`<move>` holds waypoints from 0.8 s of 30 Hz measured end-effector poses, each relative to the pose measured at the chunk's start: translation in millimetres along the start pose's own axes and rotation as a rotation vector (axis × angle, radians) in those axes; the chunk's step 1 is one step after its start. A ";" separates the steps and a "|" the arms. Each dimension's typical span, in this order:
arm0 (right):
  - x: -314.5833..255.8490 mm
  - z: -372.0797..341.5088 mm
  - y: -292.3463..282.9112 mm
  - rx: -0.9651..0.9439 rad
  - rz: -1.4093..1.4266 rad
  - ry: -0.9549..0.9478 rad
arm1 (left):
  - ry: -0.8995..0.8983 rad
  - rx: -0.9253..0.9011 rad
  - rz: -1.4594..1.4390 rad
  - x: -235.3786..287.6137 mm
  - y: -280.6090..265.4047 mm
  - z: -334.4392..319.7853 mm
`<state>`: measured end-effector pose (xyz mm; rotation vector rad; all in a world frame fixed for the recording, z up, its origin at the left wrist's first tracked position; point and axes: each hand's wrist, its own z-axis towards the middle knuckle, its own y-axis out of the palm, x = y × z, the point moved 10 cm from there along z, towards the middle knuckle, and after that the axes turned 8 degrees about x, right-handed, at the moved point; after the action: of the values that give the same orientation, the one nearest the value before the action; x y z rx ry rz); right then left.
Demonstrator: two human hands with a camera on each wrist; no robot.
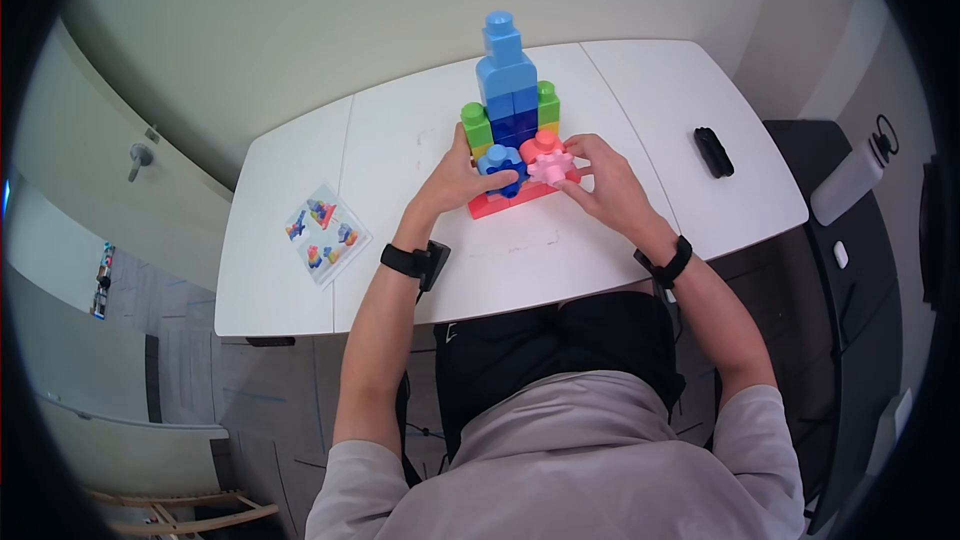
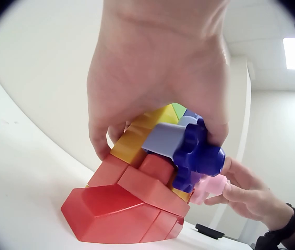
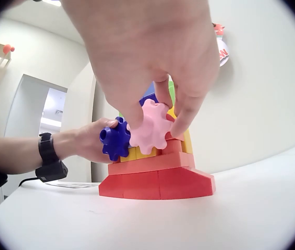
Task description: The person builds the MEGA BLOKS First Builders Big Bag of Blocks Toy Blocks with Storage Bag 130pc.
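A block tower stands on the table, with a red base [image 1: 515, 202], yellow and green blocks and a tall blue column [image 1: 507, 75]. On its front, side by side, are a dark blue gear [image 1: 508, 178] and a pink gear [image 1: 550, 168]. The left hand [image 1: 450, 182] curls round the tower's left side, its thumb on the dark blue gear [image 2: 191, 156]. The right hand [image 1: 610, 190] pinches the pink gear [image 3: 150, 127] between thumb and fingers. In the right wrist view, the two gears' teeth lie close together; whether they mesh cannot be told.
A picture sheet [image 1: 327, 235] lies on the white table [image 1: 440, 280] left of the tower, and a black case [image 1: 713, 152] lies at the right. Beyond the table's right edge, a bottle [image 1: 850, 180] stands on a dark surface. The wall rises behind the table.
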<state>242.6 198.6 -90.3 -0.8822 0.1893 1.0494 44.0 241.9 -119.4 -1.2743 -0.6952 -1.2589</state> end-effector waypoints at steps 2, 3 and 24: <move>4.8 -0.6 0.9 0.006 0.044 0.054 | 0.016 0.002 0.009 0.0 1.0 0.6; 10.6 0.0 1.0 0.024 0.090 0.112 | 0.020 0.006 0.007 -0.4 0.9 0.1; 181.7 -3.8 -131.4 -0.076 -0.613 0.373 | 0.101 0.089 0.209 39.9 -60.7 -9.4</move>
<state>444.7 292.0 -117.5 -1.1088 0.1743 0.3188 -5.3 231.5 -66.3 -1.1705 -0.5255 -1.1013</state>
